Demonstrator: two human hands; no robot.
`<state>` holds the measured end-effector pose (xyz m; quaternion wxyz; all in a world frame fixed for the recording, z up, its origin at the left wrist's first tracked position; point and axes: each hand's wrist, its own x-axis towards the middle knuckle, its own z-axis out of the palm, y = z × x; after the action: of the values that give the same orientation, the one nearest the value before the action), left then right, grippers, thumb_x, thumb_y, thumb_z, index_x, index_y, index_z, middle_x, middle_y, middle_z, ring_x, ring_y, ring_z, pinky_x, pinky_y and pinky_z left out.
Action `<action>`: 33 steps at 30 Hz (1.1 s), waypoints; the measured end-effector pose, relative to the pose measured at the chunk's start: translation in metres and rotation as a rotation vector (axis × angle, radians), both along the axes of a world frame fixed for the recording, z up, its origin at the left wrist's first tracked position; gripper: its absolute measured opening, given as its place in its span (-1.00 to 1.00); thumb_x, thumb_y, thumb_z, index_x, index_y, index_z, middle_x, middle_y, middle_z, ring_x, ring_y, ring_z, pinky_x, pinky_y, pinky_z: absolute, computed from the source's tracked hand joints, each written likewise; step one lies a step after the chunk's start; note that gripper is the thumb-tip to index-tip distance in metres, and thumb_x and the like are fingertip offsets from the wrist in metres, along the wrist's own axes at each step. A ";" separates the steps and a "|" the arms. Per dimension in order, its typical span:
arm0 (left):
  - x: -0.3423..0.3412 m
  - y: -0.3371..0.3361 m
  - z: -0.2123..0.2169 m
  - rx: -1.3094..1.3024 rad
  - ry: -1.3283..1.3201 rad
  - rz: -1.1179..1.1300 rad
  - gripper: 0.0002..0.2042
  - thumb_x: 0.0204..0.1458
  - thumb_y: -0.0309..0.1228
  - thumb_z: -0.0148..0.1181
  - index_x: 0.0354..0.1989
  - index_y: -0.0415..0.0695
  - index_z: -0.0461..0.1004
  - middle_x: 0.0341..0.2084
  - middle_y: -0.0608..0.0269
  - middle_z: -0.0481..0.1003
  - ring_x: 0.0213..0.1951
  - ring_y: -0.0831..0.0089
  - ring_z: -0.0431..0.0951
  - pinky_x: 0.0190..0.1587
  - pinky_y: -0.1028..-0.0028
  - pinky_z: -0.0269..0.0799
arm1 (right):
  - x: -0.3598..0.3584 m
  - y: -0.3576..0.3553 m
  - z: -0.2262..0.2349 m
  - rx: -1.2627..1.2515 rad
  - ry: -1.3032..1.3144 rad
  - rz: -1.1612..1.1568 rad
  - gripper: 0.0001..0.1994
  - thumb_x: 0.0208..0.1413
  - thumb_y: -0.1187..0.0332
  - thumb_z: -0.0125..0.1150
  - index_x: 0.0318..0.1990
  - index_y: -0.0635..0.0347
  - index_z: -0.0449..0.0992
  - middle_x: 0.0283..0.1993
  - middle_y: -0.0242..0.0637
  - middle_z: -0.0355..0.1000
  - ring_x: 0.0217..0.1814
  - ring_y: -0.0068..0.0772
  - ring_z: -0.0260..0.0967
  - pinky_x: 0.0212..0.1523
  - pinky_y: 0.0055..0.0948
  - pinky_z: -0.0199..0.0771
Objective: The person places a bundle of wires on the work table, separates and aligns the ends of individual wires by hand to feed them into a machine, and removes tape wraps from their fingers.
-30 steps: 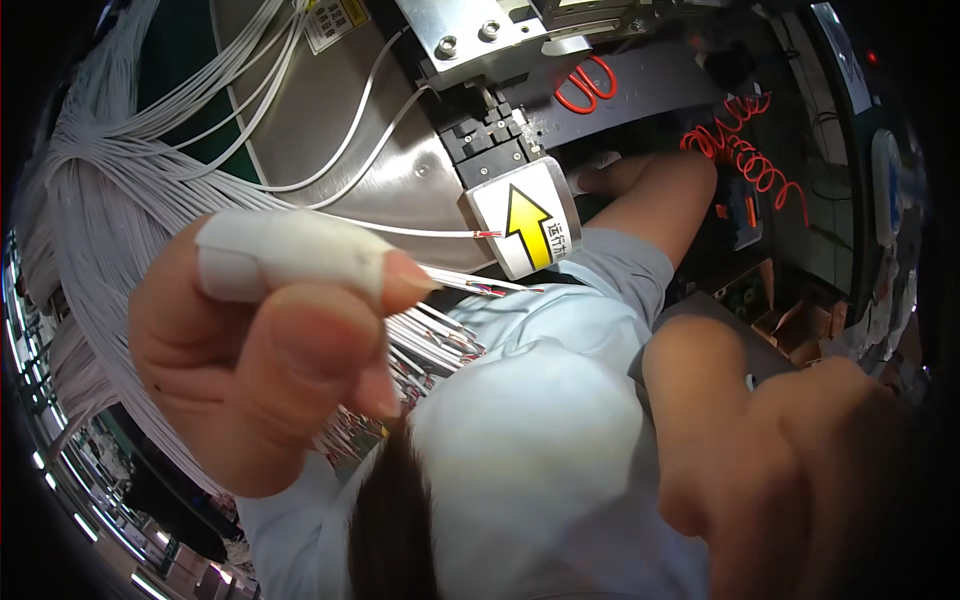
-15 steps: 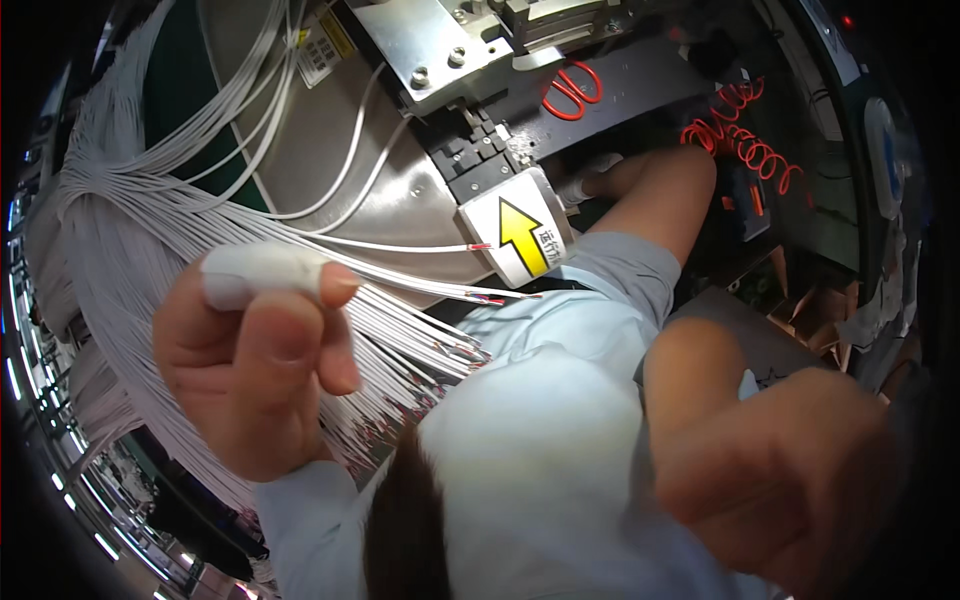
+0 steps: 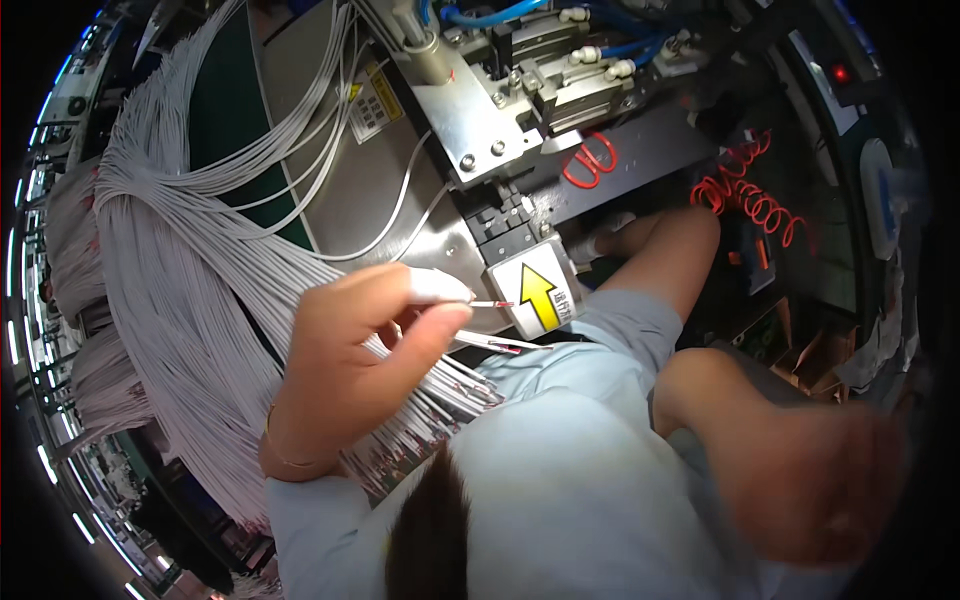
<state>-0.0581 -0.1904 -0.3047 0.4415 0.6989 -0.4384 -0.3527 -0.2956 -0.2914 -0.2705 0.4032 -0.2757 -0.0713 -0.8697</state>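
My left hand (image 3: 345,355), with a white covering on its forefinger, pinches a white cable (image 3: 485,303) close to its end. The cable's tip, with a bit of red showing, sticks out past the fingertips toward a white plate with a yellow arrow (image 3: 540,295). Below and behind the hand spreads a thick bundle of white cables (image 3: 190,270), their stripped ends fanned out beside my shirt. At the lower right my right hand (image 3: 820,485) is smeared by motion, so its fingers cannot be made out.
A metal machine (image 3: 480,130) with blue air hoses stands at the top, above a steel surface (image 3: 345,200). Red-handled scissors (image 3: 590,160) lie on a dark ledge. A coiled red hose (image 3: 745,190) hangs at the right, with an open cardboard box (image 3: 820,350) below it.
My left hand has moved right and turned, and has taken hold of a single cable near its end. The right hand stays low at the right, moving. The whole view has shifted.
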 end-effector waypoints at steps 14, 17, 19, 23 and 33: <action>0.041 0.049 0.025 -0.425 -0.185 -0.116 -0.82 0.04 -0.47 0.17 -0.18 -0.19 0.49 -0.36 0.25 0.42 -0.47 0.47 0.47 -0.41 0.48 0.36 | 0.021 -0.025 -0.047 -0.217 1.136 0.338 -0.84 0.32 0.33 -0.12 -0.02 -0.02 0.32 -0.25 -0.37 0.33 -0.52 -0.51 0.24 -0.23 -0.34 0.19; 0.017 0.071 0.027 -0.490 -0.200 -0.044 -0.80 0.08 -0.43 0.12 -0.11 -0.15 0.45 -0.26 0.29 0.36 -0.42 0.45 0.47 -0.35 0.39 0.37 | 0.043 -0.011 -0.041 -0.364 1.184 0.418 -0.84 0.29 0.37 -0.10 -0.10 0.05 0.43 -0.19 -0.31 0.39 -0.54 -0.48 0.32 -0.19 -0.34 0.25; -0.002 0.043 0.030 -0.566 -0.191 -0.063 -0.78 0.11 -0.41 0.09 -0.07 -0.12 0.42 -0.19 0.32 0.32 -0.39 0.44 0.46 -0.31 0.32 0.37 | 0.017 -0.023 -0.034 -0.336 1.143 0.315 -0.84 0.29 0.37 -0.10 -0.09 0.06 0.43 -0.18 -0.31 0.40 -0.50 -0.47 0.33 -0.16 -0.34 0.25; -0.007 0.020 0.041 -0.727 -0.211 -0.036 -0.74 0.17 -0.35 0.03 0.02 -0.06 0.36 -0.06 0.38 0.23 -0.33 0.42 0.46 -0.23 0.20 0.37 | 0.039 -0.018 -0.023 -0.346 1.025 0.156 -0.83 0.29 0.37 -0.09 -0.07 0.09 0.42 -0.16 -0.29 0.41 -0.41 -0.45 0.34 -0.11 -0.34 0.26; -0.025 0.018 0.069 -1.101 -0.269 0.051 -0.65 0.31 -0.22 -0.12 0.25 0.10 0.22 0.27 0.52 0.03 -0.17 0.36 0.43 -0.04 -0.11 0.38 | 0.049 -0.003 -0.002 -0.367 0.680 -0.180 -0.79 0.29 0.36 -0.09 -0.01 0.16 0.41 -0.12 -0.25 0.45 -0.21 -0.40 0.37 0.04 -0.35 0.27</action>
<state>-0.0830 -0.1721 -0.2359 0.6896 0.4147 -0.5928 0.0308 -0.2468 -0.2948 -0.2723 0.2698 -0.6205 -0.0636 -0.7336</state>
